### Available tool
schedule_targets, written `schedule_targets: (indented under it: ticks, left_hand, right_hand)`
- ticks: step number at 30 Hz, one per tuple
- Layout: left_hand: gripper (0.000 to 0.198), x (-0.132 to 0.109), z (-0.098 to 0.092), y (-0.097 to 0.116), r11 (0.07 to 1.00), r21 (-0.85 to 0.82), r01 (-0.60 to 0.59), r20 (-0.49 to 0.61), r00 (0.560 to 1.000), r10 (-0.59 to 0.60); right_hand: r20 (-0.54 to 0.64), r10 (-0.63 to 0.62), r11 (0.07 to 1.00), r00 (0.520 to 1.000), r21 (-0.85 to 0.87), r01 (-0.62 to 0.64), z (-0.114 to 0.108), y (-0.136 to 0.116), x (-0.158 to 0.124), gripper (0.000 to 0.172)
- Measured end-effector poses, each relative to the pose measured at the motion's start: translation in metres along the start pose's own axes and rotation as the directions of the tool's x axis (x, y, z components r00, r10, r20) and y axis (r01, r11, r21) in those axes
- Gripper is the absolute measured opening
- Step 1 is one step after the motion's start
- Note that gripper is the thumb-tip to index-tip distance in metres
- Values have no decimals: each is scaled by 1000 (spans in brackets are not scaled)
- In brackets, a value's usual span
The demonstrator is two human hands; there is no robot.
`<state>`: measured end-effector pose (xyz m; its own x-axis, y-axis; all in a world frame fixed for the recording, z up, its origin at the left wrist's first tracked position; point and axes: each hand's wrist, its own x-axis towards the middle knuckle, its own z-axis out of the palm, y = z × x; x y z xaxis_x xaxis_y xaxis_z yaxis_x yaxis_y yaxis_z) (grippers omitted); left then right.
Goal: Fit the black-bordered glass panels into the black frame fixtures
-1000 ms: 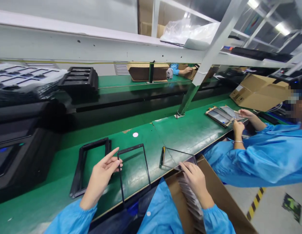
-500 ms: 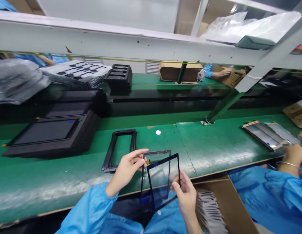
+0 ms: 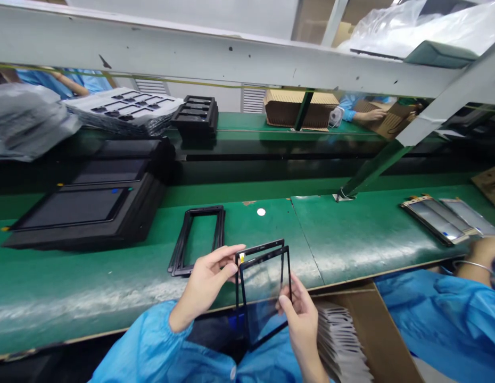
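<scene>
The panel [image 3: 265,292] is showing clear glass inside a black border, with the bench edge and blue clothing showing through it. It is standing nearly upright, tilting a little, above the front edge of the green bench [image 3: 339,229]. A small yellow-and-white tab [image 3: 242,258] is showing at its upper left corner. The right hand [image 3: 302,314] is partly closing, thumb and fingers pinching the panel's right edge. The left hand [image 3: 207,282] is half curling, thumb and fingers gripping the left side of a thin black frame [image 3: 263,247]. This open frame is standing just behind the panel, nearly parallel; whether the two are touching, one cannot tell. More black frames [image 3: 180,242] are lying stacked on the bench nearby.
</scene>
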<state>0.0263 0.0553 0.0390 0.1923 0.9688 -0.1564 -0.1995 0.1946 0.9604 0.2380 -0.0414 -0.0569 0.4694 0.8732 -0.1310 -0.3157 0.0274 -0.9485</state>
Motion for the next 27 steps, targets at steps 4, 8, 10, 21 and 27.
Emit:
schedule_targets:
  ticks: [4,8,10,21,27]
  left_hand:
    - [49,-1,1,-2,1000,-24,-1,-13,1000,1]
    - [45,-3,0,-4,999,35,16,-13,1000,-15]
    - [45,-2,-1,-5,997,62,39,-20,999,-37]
    - [52,-3,-7,-16,994,7,113,-28,993,-113]
    - [51,-2,-6,-11,991,-24,128,-13,992,-129]
  right_hand:
    - [-15,62,998,998,3,-62,4,-6,-3,51]
    - [-17,86,996,996,-24,-87,8,-12,-5,57]
    - [-15,84,996,996,-40,-85,9,-14,-6,59]
    - [1,136,984,991,-119,-135,10,-26,-12,67]
    - [-2,95,977,995,-190,-93,2,-20,-14,67]
